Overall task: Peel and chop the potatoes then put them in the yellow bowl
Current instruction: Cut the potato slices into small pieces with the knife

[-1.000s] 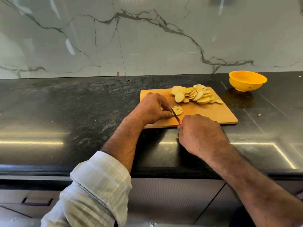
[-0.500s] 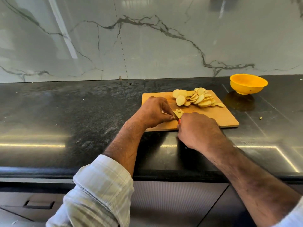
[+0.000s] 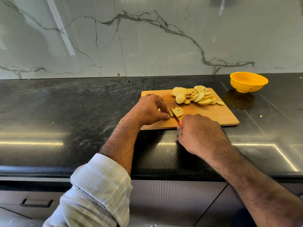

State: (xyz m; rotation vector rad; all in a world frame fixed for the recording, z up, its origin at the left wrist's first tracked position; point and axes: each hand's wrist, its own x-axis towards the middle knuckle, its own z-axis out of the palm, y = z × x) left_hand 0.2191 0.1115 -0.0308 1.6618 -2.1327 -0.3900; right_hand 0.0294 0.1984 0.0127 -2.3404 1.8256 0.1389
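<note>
**Still chopping: slices being cut small, bowl not yet filled**

We stand at a black countertop [image 3: 65, 112] backed by a veined marble wall [image 3: 147, 38]. On it lies our wooden cutting board [image 3: 213, 115], and well apart, off its far right corner, sits the yellow bowl [image 3: 248, 81]; as far as we can see into it, nothing is inside.

On the far half of the board we have a heap of potato slices [image 3: 196, 95], pale and round, overlapping one another. Nearer us, between our hands, is a small stack of cut pieces [image 3: 178, 111], already scored into little blocks.

Our left hand [image 3: 150, 110] rests on the board with fingers curled, thumb and fingertips pinching the near side of that stack to steady it. Our right hand [image 3: 200, 133] is closed round the handle of a small knife [image 3: 174, 115]; only a bit of red handle shows above the fist, and the blade slants into the stack right beside our left thumb.

We judge the peeling done and the chopping partly through, with the whole heap still to dice. The next move calls for short, straight cuts with our left fingertips kept tucked back from the blade, then more slices drawn from the heap. Only after that do we carry pieces across to the bowl.
</note>
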